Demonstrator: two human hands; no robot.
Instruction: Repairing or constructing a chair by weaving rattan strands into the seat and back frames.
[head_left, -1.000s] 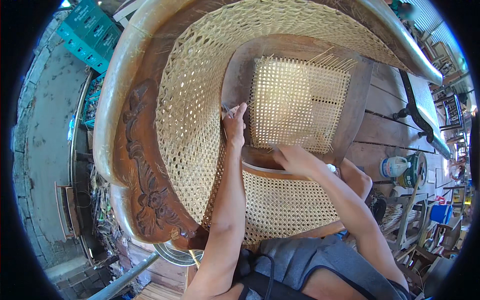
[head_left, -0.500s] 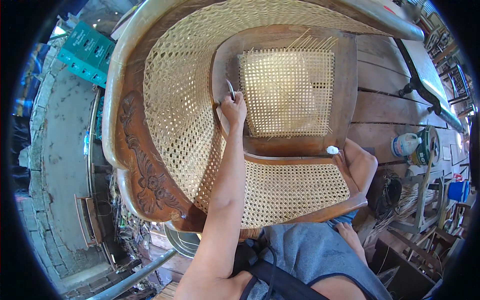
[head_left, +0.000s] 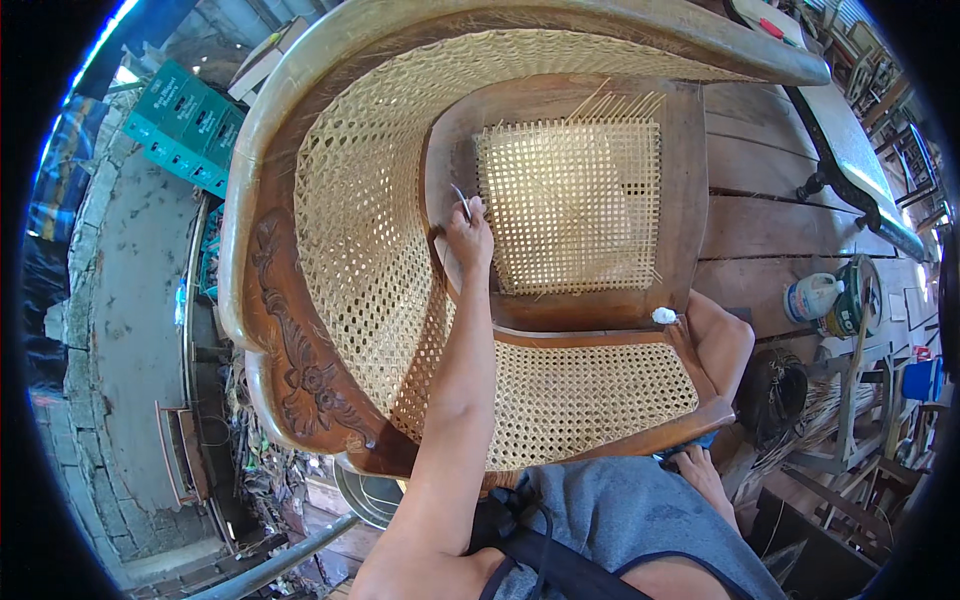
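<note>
Cane chair (head_left: 570,215), plank floor (head_left: 755,225), teal crates (head_left: 185,125) — left hand (head_left: 468,238) gripping slim tool (head_left: 461,201), right hand (head_left: 702,476) — grip unclear

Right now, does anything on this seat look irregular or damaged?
Loose cane strands poke past the far edge of the woven panel; near its right side, a short row of dark holes breaks the pattern.

Chair (head_left: 355,190) layout, seen from above.
Woven panel (head_left: 570,205) mid seat frame (head_left: 590,310); left hand (head_left: 468,238), holding tool (head_left: 458,198), over frame just left of panel. Lump (head_left: 664,315) on frame's near right corner. Right hand (head_left: 697,466) at lower right, on near side of chair. Crates (head_left: 185,125) left of chair; jug (head_left: 812,297) at right, bucket (head_left: 843,320) just beside it; table (head_left: 855,165) farther back, right.
</note>
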